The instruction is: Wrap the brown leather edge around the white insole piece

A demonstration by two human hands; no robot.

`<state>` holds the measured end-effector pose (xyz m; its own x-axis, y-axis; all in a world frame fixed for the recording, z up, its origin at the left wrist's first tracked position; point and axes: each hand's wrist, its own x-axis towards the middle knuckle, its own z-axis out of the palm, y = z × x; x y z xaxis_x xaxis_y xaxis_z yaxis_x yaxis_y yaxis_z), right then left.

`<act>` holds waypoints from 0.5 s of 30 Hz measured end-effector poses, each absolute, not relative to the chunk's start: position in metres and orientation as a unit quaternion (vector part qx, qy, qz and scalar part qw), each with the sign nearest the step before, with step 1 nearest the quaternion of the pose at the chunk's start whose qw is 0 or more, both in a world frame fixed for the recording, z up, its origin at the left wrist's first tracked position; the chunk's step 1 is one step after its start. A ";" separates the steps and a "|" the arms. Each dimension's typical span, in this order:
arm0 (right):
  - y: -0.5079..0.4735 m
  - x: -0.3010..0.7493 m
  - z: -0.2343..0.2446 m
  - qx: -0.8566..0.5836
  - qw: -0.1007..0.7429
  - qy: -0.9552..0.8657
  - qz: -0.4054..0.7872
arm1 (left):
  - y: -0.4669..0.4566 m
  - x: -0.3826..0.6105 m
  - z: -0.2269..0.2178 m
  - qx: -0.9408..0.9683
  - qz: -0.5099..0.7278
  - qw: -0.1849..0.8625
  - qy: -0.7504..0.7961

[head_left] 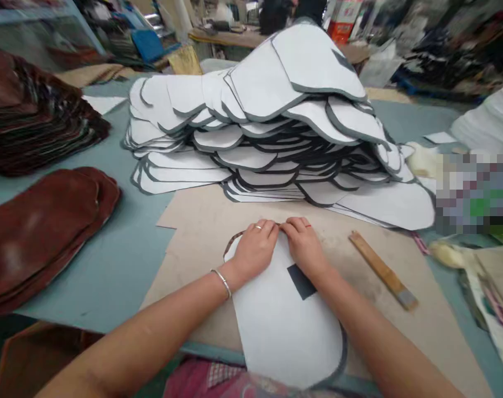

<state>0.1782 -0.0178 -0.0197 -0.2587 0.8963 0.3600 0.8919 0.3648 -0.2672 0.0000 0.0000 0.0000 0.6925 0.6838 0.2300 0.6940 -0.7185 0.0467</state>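
A white shaped panel (282, 326) with a dark edge and a black square patch (302, 281) lies on a brown card sheet (202, 221) in front of me. My left hand (255, 249) and my right hand (304, 246) sit side by side on its far end. Both have their fingers curled down, pressing and pinching the panel's far edge. A ring and a bracelet are on the left hand and wrist.
A big heap of similar white panels (268, 116) rises just beyond the hands. Brown leather pieces (40, 232) are stacked at the left, with a darker stack (31, 116) behind. A wooden-handled brush (384, 271) lies to the right. A blurred patch (475, 190) covers the right.
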 end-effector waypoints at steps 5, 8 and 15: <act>-0.023 0.179 -0.020 -0.575 0.221 -0.788 0.001 | -0.001 0.001 0.002 -0.920 -0.115 0.021 -0.375; -0.026 0.177 -0.018 -0.580 0.212 -0.787 0.001 | 0.000 0.002 0.003 -0.920 -0.117 0.022 -0.373; -0.031 0.172 -0.016 -0.624 0.204 -0.754 0.001 | 0.000 0.004 0.002 -0.924 -0.117 0.023 -0.364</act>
<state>0.1720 -0.0311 -0.0162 -0.1365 0.9417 0.3075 0.9412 0.2201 -0.2563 0.0035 -0.0002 0.0023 0.7084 0.6665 0.2324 0.6773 -0.7345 0.0420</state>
